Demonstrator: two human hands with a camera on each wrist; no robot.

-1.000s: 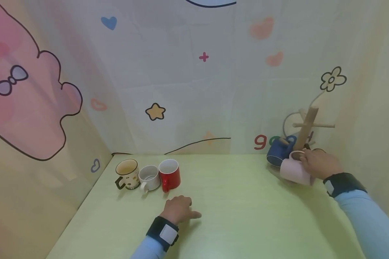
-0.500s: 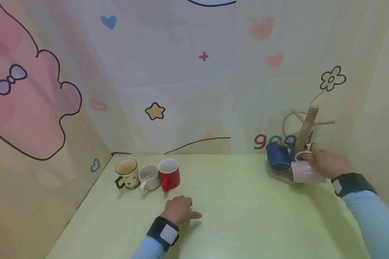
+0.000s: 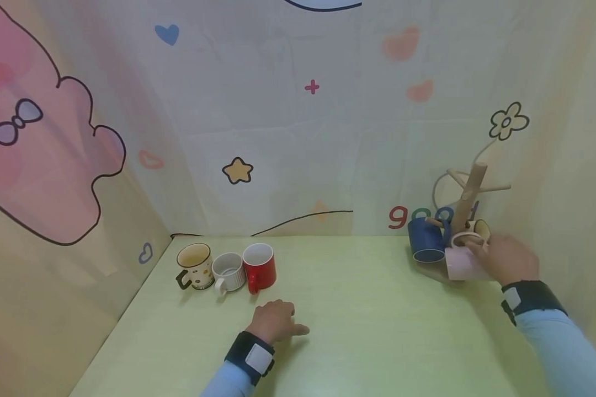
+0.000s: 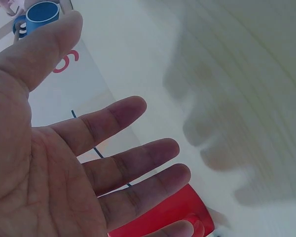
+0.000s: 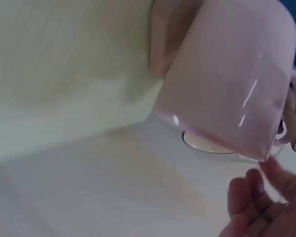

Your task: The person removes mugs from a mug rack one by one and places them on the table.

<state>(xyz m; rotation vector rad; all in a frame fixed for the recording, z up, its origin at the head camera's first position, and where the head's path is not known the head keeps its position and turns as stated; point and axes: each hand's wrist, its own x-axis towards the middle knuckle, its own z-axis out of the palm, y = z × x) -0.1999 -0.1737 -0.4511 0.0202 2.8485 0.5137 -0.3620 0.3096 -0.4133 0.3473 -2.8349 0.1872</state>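
Observation:
A pink mug [image 3: 461, 266] hangs sideways on the wooden mug tree [image 3: 469, 193]. In the right wrist view its handle loops round a peg [image 5: 295, 132]. My right hand [image 3: 512, 260] is beside the mug; a fingertip meets the mug's edge in the right wrist view, and the other fingers are loosely bent around nothing. A blue mug [image 3: 426, 240] hangs left of the pink one, and part of a cream mug [image 3: 482, 227] shows behind. My left hand [image 3: 273, 321] hovers over the table, fingers spread and holding nothing, nearest to a red mug [image 3: 261, 269].
Left of the red mug stand a white ribbed mug [image 3: 229, 271] and a spotted cream mug [image 3: 196, 266] with a dark handle. The pale green table [image 3: 357, 320] meets a printed cloth backdrop [image 3: 278, 121] behind. Two bare pegs stick out near the tree's top.
The tree turned slightly and the blue mug swung upright early on. The pink mug moved right, then slightly back left. My right hand has loosened from it; my left hand has stayed put.

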